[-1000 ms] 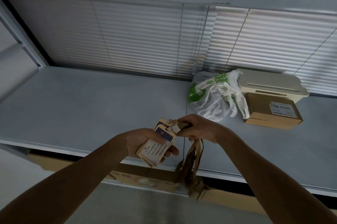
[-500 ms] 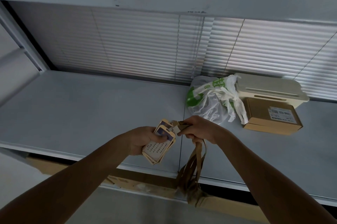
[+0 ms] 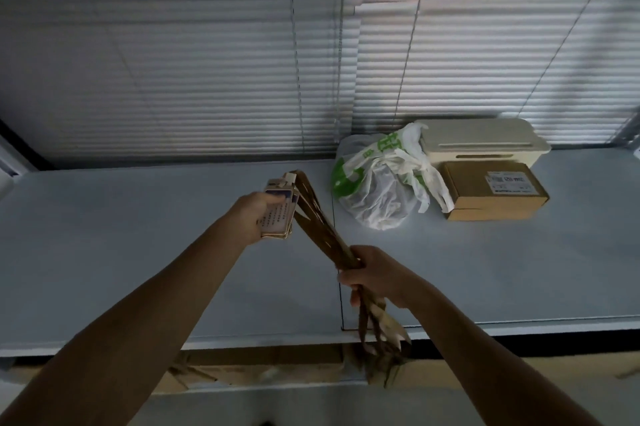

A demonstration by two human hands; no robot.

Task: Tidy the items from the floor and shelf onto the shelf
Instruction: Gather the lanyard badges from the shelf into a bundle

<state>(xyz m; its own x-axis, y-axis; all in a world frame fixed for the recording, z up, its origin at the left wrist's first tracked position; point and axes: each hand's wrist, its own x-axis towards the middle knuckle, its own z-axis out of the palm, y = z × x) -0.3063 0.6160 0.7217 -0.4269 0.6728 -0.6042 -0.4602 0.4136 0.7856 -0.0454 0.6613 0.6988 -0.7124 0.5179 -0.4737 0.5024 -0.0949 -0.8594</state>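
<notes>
My left hand (image 3: 251,216) grips a stack of tan badge holders (image 3: 278,212) with printed cards, held above the grey shelf (image 3: 138,252). Their brown lanyard straps (image 3: 322,228) run in a taut bundle down to my right hand (image 3: 369,275), which is closed around them. The loose strap ends (image 3: 381,335) dangle below my right hand, past the shelf's front edge.
At the back right of the shelf sit a white and green plastic bag (image 3: 377,183), a brown cardboard box (image 3: 491,190) with a label, and a cream box (image 3: 481,143) behind it. Closed blinds (image 3: 207,62) line the back. Cardboard (image 3: 263,366) lies under the shelf.
My left hand has lifted the badge holders up and forward over the shelf. My right hand has slid down the straps, away from the clips, pulling the bundle straight.
</notes>
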